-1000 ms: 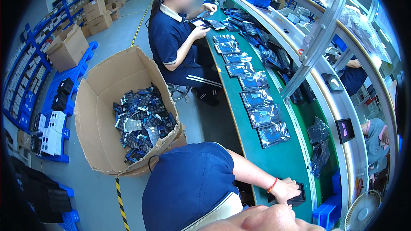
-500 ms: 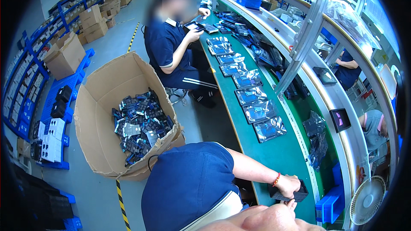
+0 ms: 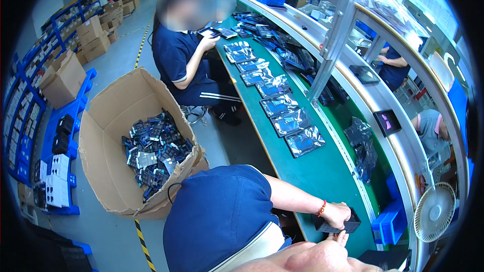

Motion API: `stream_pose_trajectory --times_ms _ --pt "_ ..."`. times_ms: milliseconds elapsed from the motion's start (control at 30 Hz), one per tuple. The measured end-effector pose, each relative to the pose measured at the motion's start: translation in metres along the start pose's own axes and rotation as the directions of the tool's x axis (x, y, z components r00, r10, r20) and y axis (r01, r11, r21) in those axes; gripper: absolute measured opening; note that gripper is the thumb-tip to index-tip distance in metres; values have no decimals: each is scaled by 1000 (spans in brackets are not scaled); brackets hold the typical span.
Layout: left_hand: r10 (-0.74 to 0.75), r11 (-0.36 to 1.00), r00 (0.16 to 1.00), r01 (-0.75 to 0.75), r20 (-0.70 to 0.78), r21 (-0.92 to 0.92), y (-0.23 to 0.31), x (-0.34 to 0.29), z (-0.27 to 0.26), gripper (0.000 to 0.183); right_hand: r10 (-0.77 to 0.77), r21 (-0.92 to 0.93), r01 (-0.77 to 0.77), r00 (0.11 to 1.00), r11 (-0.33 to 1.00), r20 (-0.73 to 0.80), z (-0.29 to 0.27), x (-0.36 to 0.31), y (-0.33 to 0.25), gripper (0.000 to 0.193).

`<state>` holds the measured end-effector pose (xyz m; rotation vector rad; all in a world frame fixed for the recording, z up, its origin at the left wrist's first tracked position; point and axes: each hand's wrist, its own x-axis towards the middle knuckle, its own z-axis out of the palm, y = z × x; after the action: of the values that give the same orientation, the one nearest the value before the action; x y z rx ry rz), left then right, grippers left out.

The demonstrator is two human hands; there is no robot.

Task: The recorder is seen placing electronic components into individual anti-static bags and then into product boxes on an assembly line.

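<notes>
At the near end of the green bench, my left hand (image 3: pixel 337 215) reaches over a black ridged stack (image 3: pixel 355 219) of thin, flat pieces. A red bracelet circles that wrist, and the curled fingers grip the stack from above, their tips partly hidden. Against the stack's near edge is my right hand (image 3: pixel 341 239), with fingertips on it; most of this hand is hidden behind my body. Beyond the stack, several black flat rectangular pieces under shiny clear film (image 3: pixel 305 142) lie in a row along the green bench top (image 3: pixel 330 184).
A large cardboard box (image 3: pixel 106 171) full of small dark parts stands left. Further along the bench sits a co-worker (image 3: pixel 176 55) holding a dark flat piece. At right are a blue bin (image 3: pixel 389 225), a white fan (image 3: pixel 434 211), crumpled black bags (image 3: pixel 362 148) and a metal post (image 3: pixel 333 45).
The whole view has shifted, so most things appear further left. Both hands stay at the black stack. A dark flat thing now shows at the lower right, and the co-worker's head is bent lower.
</notes>
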<state>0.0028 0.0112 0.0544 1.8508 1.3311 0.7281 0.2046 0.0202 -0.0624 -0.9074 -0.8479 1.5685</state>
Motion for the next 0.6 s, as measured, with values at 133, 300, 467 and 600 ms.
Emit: stream_pose_trajectory --times_ms 133,300,467,600 --pt "34 999 999 -34 -25 1 2 6 8 23 -105 70 95 983 993 148 15 -14 -13 24" --pt "170 977 984 -161 -54 139 -10 4 -6 30 -63 91 52 989 994 130 56 -24 -28 17" --pt "243 966 969 -237 -52 107 -14 2 -6 32 -89 216 55 984 975 152 58 -29 -27 4" --pt "243 969 968 -241 -66 48 -4 -2 -10 35 -117 245 78 982 966 146 54 -36 -27 3"
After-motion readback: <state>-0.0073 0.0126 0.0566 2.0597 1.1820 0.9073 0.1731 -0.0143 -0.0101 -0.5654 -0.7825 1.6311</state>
